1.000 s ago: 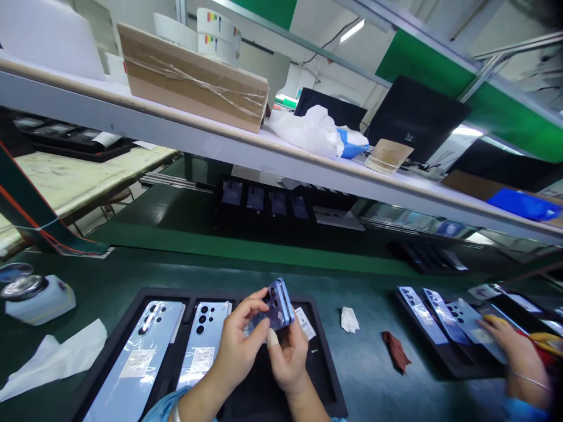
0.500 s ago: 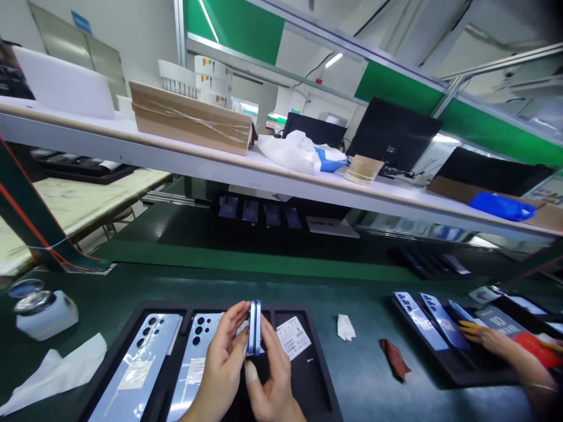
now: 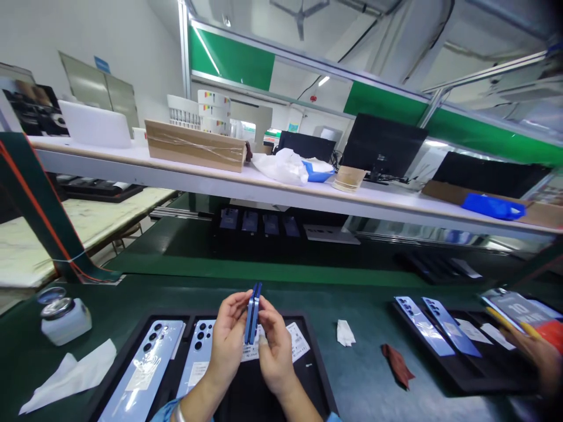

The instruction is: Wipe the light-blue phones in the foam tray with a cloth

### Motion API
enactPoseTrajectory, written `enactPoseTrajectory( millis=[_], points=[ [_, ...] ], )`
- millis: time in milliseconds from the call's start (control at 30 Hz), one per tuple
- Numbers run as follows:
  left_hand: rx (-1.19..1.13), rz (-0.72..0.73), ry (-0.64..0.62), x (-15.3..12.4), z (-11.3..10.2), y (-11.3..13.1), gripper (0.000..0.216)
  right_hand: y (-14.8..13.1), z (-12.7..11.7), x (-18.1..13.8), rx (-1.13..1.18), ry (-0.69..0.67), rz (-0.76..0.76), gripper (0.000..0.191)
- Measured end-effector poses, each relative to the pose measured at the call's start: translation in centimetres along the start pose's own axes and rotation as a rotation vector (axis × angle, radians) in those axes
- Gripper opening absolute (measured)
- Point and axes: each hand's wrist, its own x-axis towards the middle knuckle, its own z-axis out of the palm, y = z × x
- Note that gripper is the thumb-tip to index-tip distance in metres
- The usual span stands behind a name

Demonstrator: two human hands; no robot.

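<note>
Where the bench [image 3: 369, 305] lies well left of the left hand [image 3: 229, 340], a white bottle [image 3: 65, 323] stands behind a white cloth [image 3: 73, 378]. Nearer that hand, two pale blue phones [image 3: 143, 369] lie camera side up in a black tray [image 3: 246, 394]. Fingers curled, the left hand grips two stacked phones [image 3: 252, 319], edge-on above the tray; the right hand [image 3: 275, 349] grips their right side. Right of it: white scrap [image 3: 345, 333], then brown cloth [image 3: 397, 364]. Farther right, a second tray [image 3: 490, 368] holds two blue phones [image 3: 424, 325]; a co-worker's blurred hand [image 3: 528, 349] is beside it.
</note>
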Motion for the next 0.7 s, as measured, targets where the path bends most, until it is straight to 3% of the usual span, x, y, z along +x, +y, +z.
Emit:
enactPoseTrajectory(
  millis=[133,333,533,700],
  points=[
    [-0.042,-0.064,0.024,-0.5,-0.8,-2.8,0.047,1.4,-0.7,-0.8,0.094,0.042,0.087,0.024],
    [0.002,-0.180,0.005,-2.7,-2.3,-5.2,0.062,3.4,-1.9,-4.5,0.072,0.071,0.173,0.047],
    [0.059,-0.211,-0.001,-2.2,-2.4,-5.5,0.060,3.8,-2.2,-4.4,0.098,0.083,0.263,0.045],
    [0.148,-0.299,-0.032,-1.7,-2.9,-6.5,0.070,3.4,-2.0,-3.8,0.055,0.026,0.349,0.052]
  ],
)
